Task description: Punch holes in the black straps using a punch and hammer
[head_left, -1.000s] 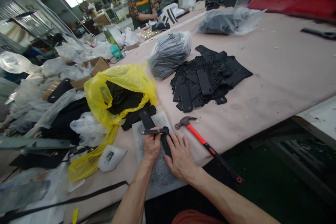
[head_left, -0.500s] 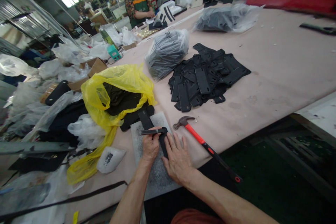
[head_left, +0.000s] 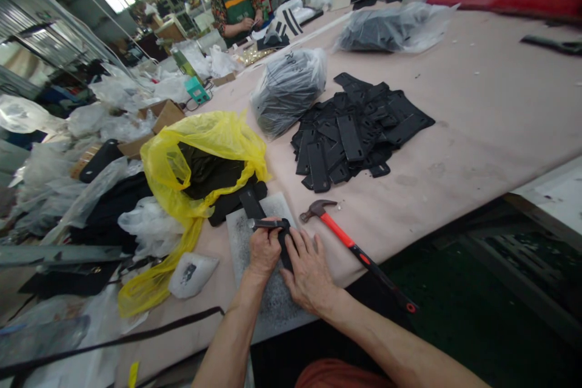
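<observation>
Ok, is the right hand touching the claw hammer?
Apart: the head view shows bare pink tabletop between the right hand and the claw hammer.

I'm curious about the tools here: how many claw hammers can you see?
1: the claw hammer lies on the table, right of the board and right hand. Others may be hidden in the clutter at left.

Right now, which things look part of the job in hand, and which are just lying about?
Likely in use:
- dark tool, in the left hand
- black strip, under the right hand
- speckled board
- perhaps the hammer, unheld

Seemingly lying about:
- white pouch
- teal box
- far plastic bag
</observation>
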The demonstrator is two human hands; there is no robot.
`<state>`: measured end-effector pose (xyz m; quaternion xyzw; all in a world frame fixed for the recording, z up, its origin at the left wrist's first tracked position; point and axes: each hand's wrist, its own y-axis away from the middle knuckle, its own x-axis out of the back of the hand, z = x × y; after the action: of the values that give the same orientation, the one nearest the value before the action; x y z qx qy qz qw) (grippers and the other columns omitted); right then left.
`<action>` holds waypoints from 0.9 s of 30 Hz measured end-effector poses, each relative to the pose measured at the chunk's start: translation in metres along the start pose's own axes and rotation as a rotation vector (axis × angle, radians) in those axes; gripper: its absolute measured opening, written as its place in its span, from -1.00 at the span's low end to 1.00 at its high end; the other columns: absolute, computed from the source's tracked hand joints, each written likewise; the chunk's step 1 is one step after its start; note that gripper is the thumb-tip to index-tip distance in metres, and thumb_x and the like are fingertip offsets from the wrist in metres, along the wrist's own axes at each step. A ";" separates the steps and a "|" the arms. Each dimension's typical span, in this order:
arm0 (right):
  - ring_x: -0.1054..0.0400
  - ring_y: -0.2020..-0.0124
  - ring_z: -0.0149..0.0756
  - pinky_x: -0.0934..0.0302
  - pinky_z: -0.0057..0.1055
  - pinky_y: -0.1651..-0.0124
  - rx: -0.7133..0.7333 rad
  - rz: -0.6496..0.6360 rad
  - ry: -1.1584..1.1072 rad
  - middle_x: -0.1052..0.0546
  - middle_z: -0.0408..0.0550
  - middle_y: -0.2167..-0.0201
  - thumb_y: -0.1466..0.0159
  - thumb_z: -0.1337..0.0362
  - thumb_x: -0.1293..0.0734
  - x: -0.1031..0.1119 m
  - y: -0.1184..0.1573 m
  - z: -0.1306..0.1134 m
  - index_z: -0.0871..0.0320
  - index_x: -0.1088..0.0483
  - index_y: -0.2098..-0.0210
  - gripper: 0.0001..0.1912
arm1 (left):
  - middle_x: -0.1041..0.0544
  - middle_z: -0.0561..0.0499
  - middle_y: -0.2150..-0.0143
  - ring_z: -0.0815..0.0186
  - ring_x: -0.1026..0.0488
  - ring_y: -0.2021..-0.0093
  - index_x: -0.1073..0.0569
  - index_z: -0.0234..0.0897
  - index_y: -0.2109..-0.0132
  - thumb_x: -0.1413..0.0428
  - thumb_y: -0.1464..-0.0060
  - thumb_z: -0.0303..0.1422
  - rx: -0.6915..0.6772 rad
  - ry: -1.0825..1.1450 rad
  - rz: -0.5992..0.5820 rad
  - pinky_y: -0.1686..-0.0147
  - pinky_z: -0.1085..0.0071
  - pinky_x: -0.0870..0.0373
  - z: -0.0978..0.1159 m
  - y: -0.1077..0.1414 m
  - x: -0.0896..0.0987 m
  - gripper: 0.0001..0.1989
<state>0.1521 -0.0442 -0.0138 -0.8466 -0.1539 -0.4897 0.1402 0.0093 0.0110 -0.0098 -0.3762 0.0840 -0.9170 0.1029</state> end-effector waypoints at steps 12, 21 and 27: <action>-0.27 0.04 0.03 -0.19 -0.11 0.06 -0.191 0.110 0.156 -0.38 0.22 0.00 -0.25 0.20 -0.28 0.068 0.000 0.069 0.26 -0.29 -0.08 -0.56 | -0.60 -0.08 0.14 0.19 -0.55 0.12 -0.44 -0.25 0.08 0.00 -0.17 -0.45 -0.111 -0.112 0.014 0.07 0.24 -0.50 -0.008 0.001 -0.010 -0.79; -0.25 0.55 -0.39 -0.17 -0.41 0.47 -0.677 -0.390 -0.635 -0.35 -0.16 0.49 -0.24 0.23 -0.21 0.083 0.009 0.095 0.11 -0.15 0.36 -0.88 | -0.58 -0.07 0.23 0.19 -0.55 0.15 -0.40 -0.23 0.12 -0.02 -0.15 -0.48 -0.109 -0.159 -0.010 0.11 0.28 -0.49 -0.010 0.003 -0.010 -0.84; 0.07 0.76 -0.57 0.10 -0.57 0.74 -0.898 -0.557 -1.050 -0.18 -0.31 0.64 -0.34 0.13 -0.09 0.101 0.020 0.086 0.14 -0.20 0.41 -0.73 | -0.57 -0.04 0.26 0.20 -0.55 0.21 -0.38 -0.24 0.14 -0.02 -0.16 -0.49 -0.091 -0.190 -0.023 0.18 0.33 -0.48 -0.008 0.004 -0.009 -0.87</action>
<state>0.2754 -0.0165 0.0309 -0.8748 -0.1943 -0.0540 -0.4406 0.0102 0.0102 -0.0225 -0.4666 0.1110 -0.8735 0.0827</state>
